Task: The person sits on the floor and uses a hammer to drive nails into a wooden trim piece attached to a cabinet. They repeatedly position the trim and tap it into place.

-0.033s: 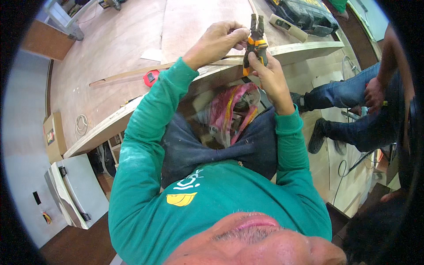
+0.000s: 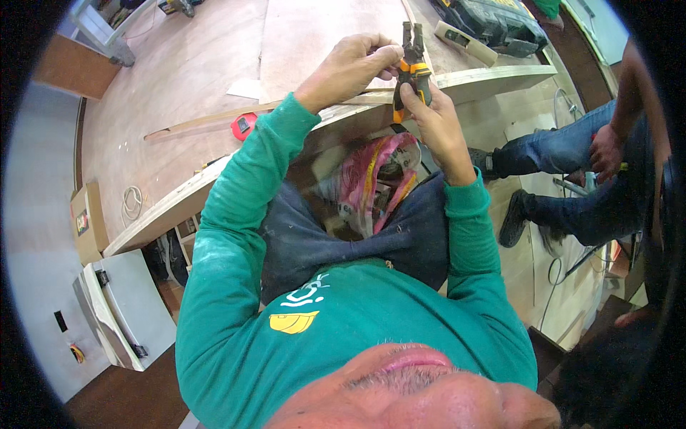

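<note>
You hold orange-handled pliers (image 2: 412,68) in both hands above the plywood workbench (image 2: 200,79).

Your right hand (image 2: 437,121) is closed around the pliers' handles from below; your left hand (image 2: 354,68) pinches at the dark head with curled fingertips, just over the workbench's near edge. Below that edge, against your lap, sits a crumpled pink and yellow printed bag (image 2: 375,179). On the workbench, left of the pliers, lie a red tape measure (image 2: 244,126) and a thin wooden strip (image 2: 214,121); at its far right corner rests a dark tool case (image 2: 493,21). Off its left end stands a brown cardboard box (image 2: 87,222) with a small coloured label. A seated person in jeans (image 2: 572,179) is right of the workbench.
</note>
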Action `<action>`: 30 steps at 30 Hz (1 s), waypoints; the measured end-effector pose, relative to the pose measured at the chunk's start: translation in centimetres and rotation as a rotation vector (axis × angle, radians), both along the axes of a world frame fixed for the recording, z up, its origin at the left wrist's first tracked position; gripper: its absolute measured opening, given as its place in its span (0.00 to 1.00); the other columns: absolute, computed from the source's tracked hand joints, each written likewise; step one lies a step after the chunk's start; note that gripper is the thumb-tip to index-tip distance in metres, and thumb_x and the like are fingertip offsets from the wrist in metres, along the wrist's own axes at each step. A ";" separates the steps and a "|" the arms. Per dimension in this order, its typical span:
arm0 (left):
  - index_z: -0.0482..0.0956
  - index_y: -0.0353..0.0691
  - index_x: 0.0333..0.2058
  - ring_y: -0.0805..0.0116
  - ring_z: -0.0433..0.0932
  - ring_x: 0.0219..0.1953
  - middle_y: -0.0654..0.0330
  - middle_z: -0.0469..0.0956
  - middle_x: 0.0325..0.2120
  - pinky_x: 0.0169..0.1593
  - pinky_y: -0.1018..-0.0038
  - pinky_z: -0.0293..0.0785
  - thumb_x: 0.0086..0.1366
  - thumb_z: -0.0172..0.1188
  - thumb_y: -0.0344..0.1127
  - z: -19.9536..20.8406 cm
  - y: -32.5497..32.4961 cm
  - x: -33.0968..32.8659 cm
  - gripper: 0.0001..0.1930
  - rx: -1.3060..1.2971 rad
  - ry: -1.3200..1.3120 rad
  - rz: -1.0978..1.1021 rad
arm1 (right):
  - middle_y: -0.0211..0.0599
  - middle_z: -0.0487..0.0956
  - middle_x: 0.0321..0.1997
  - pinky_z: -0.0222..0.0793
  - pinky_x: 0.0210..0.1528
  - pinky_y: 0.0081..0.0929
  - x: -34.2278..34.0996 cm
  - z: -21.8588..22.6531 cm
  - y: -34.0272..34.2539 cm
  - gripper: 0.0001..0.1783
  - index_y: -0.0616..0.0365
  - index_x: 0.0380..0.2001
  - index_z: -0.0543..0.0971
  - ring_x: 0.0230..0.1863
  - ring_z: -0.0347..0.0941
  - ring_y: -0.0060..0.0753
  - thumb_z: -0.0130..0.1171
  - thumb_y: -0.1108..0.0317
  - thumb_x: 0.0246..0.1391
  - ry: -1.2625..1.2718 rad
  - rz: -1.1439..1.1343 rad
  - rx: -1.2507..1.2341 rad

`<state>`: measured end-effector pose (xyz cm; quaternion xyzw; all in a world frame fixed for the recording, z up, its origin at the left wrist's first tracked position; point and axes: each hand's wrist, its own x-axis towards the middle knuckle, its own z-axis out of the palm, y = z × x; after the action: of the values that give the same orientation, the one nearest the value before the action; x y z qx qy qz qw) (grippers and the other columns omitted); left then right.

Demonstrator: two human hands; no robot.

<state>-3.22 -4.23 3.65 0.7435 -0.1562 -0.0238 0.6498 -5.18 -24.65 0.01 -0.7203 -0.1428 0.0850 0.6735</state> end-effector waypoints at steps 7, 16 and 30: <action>0.81 0.32 0.49 0.70 0.83 0.44 0.57 0.83 0.40 0.49 0.75 0.80 0.75 0.56 0.44 -0.4 -0.6 0.1 0.18 -0.064 0.108 0.030 | 0.28 0.74 0.28 0.67 0.36 0.28 -0.1 -0.2 -0.7 0.22 0.63 0.44 0.78 0.32 0.66 0.21 0.59 0.51 0.68 -0.090 0.038 -0.083; 0.84 0.32 0.46 0.70 0.83 0.41 0.57 0.85 0.37 0.46 0.74 0.79 0.72 0.58 0.44 -0.9 -0.6 0.1 0.18 -0.081 0.121 0.078 | 0.46 0.77 0.35 0.70 0.47 0.38 -1.0 1.2 -0.5 0.21 0.66 0.46 0.77 0.38 0.73 0.40 0.59 0.55 0.66 -0.183 -0.023 -0.268; 0.84 0.36 0.45 0.73 0.80 0.43 0.60 0.82 0.38 0.49 0.74 0.78 0.73 0.58 0.45 -1.1 -0.4 0.1 0.17 -0.115 0.142 0.045 | 0.58 0.79 0.43 0.70 0.51 0.46 -1.2 1.2 -0.4 0.22 0.66 0.49 0.76 0.45 0.76 0.58 0.59 0.55 0.66 -0.271 -0.051 -0.323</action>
<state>-3.14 -4.61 2.53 0.7047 -0.0942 -0.0531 0.7013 -6.36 -25.01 1.19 -0.8270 -0.1983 -0.0081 0.5260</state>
